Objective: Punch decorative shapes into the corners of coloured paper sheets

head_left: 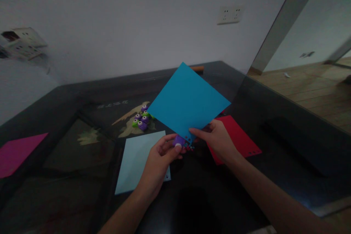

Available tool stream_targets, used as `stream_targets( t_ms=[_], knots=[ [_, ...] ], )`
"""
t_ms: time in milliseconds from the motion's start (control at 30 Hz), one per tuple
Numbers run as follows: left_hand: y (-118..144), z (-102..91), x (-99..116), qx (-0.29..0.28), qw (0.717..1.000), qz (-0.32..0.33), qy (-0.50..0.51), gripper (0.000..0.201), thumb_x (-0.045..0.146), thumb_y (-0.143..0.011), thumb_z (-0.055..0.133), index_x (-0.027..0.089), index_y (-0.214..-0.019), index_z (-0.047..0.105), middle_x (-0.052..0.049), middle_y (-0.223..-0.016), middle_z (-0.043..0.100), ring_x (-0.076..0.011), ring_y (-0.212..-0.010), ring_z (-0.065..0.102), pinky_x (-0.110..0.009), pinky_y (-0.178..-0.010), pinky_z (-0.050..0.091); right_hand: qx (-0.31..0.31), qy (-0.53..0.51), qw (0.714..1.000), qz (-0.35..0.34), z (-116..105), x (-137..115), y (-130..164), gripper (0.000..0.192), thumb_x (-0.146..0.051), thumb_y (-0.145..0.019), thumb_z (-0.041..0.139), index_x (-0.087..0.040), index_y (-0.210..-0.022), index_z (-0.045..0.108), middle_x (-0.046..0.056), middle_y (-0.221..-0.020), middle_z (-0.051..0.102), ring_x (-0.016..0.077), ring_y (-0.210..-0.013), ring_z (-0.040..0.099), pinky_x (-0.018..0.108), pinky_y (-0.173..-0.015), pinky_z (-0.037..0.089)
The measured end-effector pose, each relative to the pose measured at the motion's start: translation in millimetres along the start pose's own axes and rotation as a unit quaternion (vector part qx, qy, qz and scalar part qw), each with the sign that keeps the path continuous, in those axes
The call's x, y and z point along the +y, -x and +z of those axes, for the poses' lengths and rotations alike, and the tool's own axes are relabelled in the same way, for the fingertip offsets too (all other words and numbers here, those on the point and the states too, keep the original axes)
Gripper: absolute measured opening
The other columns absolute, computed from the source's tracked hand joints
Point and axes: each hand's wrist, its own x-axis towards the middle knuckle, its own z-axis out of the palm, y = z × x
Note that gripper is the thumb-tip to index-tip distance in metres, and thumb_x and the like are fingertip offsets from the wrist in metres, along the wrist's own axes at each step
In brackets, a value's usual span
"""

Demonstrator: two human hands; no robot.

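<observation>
My left hand [163, 150] is closed around a small purple craft punch [178, 141] with a white round button, its thumb at the button. Between thumb and fingers, my right hand [215, 137] pinches a blue sheet of paper [189, 100] near its lower corner. That corner is beside the punch and has several small holes in it; whether it sits in the punch's slot I cannot tell. Tiny coloured paper bits [189, 147] show just below the corner. Under my left forearm lies a pale blue sheet [134, 159], and a red sheet [236, 135] with holes along one corner lies beyond my right wrist.
Several purple and green punches [142, 120] are grouped left of the blue sheet. A magenta sheet [20, 153] lies at the far left of the dark table [90, 197]. An orange-brown object [199, 69] is partly hidden at the back. Behind is a wall with sockets [229, 15].
</observation>
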Motion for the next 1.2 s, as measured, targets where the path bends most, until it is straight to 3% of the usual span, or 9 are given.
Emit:
stream_targets(
  t_ms=[267,600,900,1200],
  knots=[
    [-0.1,1.0,-0.2,0.009,1.000,-0.001,0.000,0.042,0.029,-0.061,0.080,0.017,-0.098,0.063,-0.004,-0.078,0.070,-0.0163,-0.069,0.065,-0.025,-0.061,0.049,0.000,-0.002,1.000,0.009,1.4,-2.8,0.9,0.028,-0.033,-0.057,0.079,-0.014,-0.073,0.065,0.005,-0.069,0.070,0.0158,-0.058,0.063,0.028,-0.054,0.053],
    [2.0,4.0,1.5,0.016,1.000,0.016,-0.021,0.039,0.027,-0.062,0.078,0.017,-0.097,0.062,-0.004,-0.084,0.069,-0.0167,-0.070,0.065,-0.026,-0.062,0.050,-0.010,0.029,0.999,-0.027,1.2,-2.5,2.8,0.027,-0.035,-0.060,0.076,-0.014,-0.073,0.065,0.005,-0.069,0.070,0.0156,-0.058,0.063,0.028,-0.055,0.052],
    [-0.3,0.8,0.4,-0.003,0.997,0.039,-0.061,0.031,0.030,-0.066,0.075,0.015,-0.091,0.066,-0.005,-0.083,0.070,-0.0151,-0.066,0.064,-0.025,-0.062,0.049,-0.066,0.039,0.996,-0.041,3.3,1.4,4.1,0.022,-0.032,-0.066,0.073,-0.016,-0.078,0.066,0.003,-0.078,0.071,0.0156,-0.066,0.064,0.026,-0.058,0.050],
    [-0.9,-0.5,-1.0,-0.006,0.998,0.017,-0.053,0.029,0.033,-0.067,0.075,0.014,-0.087,0.068,-0.005,-0.077,0.071,-0.0144,-0.063,0.064,-0.025,-0.063,0.051,-0.088,0.130,0.987,-0.043,2.9,0.4,3.8,0.020,-0.034,-0.070,0.070,-0.014,-0.069,0.065,0.003,-0.066,0.067,0.0138,-0.056,0.059,0.025,-0.053,0.046]
  ],
)
